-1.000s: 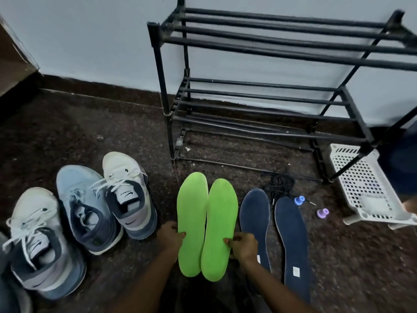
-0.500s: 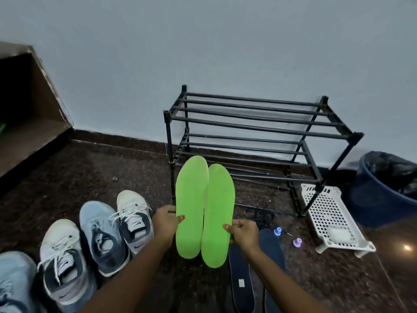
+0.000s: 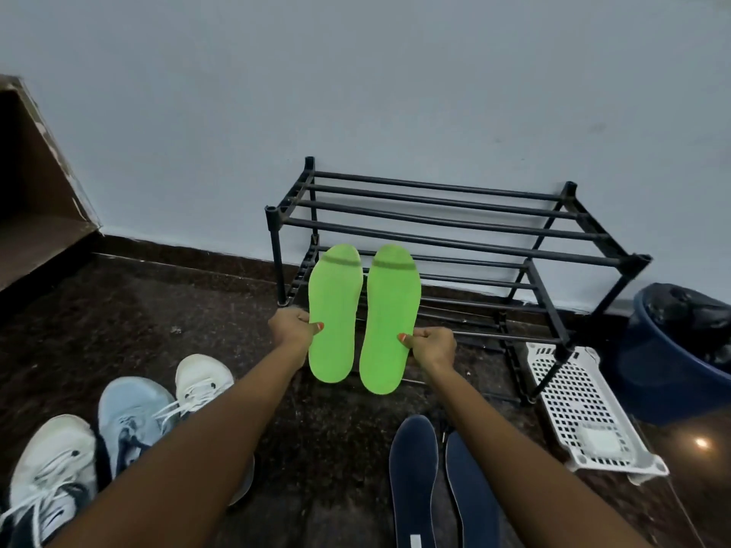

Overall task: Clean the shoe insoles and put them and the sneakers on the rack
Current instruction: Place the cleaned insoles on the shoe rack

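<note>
1. The person's left hand (image 3: pixel 294 330) pinched the outer edge of the left green insole (image 3: pixel 334 310). The thumb lay on the front face and the fingers curled behind.
2. The right hand (image 3: pixel 433 348) gripped the right green insole (image 3: pixel 391 314) the same way, thumb in front and fingers curled round its outer edge.
3. Both green insoles were held upright in the air, toes up and heels down, side by side with a narrow gap between them. A darker band crossed each one near the toe.
4. They were held in front of the lower shelves of a black rack (image 3: pixel 455 231) made of metal bars, which stood against a pale blue wall (image 3: pixel 356 92). Whether the insoles touched the rack could not be told.
5. Two navy insoles (image 3: pixel 413 480) lay flat on the dark floor (image 3: pixel 158 310), side by side, near the right forearm, which hid part of one.
6. Three sneakers (image 3: pixel 130 417) sat in a row on the floor to the left: white, light blue, then white. The left forearm partly covered them.
7. A white perforated plastic tray (image 3: pixel 581 409) lay on the floor by the rack's front right leg, with something small and white lying in it.
8. A blue bin (image 3: pixel 664 373) lined with a black bag stood just beyond the tray, to the right.
</note>
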{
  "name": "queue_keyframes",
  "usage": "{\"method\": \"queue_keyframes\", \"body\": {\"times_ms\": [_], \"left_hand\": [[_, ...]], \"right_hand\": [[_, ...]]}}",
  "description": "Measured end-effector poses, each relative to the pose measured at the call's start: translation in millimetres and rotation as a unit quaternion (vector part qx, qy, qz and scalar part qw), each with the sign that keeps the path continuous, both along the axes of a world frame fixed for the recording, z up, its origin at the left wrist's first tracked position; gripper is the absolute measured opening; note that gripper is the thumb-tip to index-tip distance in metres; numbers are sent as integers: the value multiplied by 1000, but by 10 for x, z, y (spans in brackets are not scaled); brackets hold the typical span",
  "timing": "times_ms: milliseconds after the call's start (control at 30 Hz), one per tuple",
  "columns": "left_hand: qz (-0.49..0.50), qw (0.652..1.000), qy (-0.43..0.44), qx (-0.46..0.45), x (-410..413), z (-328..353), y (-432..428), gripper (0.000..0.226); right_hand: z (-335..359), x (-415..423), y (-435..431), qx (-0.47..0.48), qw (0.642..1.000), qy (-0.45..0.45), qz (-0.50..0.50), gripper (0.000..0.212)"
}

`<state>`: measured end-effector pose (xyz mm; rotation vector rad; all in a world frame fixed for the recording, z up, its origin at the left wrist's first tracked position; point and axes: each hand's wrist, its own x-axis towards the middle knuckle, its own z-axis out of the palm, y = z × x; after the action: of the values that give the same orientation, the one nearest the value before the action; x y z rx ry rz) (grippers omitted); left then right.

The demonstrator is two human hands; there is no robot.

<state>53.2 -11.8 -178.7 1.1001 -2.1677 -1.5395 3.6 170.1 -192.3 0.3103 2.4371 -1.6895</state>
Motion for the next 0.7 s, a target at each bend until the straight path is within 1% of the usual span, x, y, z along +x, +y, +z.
{"method": "queue_keyframes", "body": {"times_ms": [33, 100, 133, 233, 300, 367, 433, 533, 700], "left_hand": [[-2, 1000, -2, -3, -102, -18, -31, 21], [-3, 1000, -9, -14, -337, -89, -112, 7], [-3, 1000, -12, -20, -451, -128, -153, 5], [-9, 999, -19, -41, -736, -248, -240, 8], [-16, 998, -16, -54, -915, -330, -266, 14], [-19, 998, -19, -61, -1051, -398, -275, 15], [-19, 997, -21, -65, -1150, -463, -288, 11], [-23, 997, -29, -75, -1233, -555, -333, 18], [-24, 995, -38, -93, -1297, -591, -448, 20]], "right_hand": [[-5, -113, -18, 9, 1000, 2, 0, 9], [-49, -384, -64, 14, 1000, 9, -8, 13], [-64, -511, -90, 15, 1000, 14, -15, 15], [-123, -861, -193, 26, 999, 20, -21, 19], [-183, -1064, -261, 27, 999, 25, -26, 21], [-250, -1198, -327, 29, 999, 22, -27, 19], [-322, -1267, -399, 38, 999, 17, -29, 16], [-422, -1327, -492, 50, 999, 5, -21, 16], [-522, -1430, -548, 61, 998, -9, -20, 19]]}}
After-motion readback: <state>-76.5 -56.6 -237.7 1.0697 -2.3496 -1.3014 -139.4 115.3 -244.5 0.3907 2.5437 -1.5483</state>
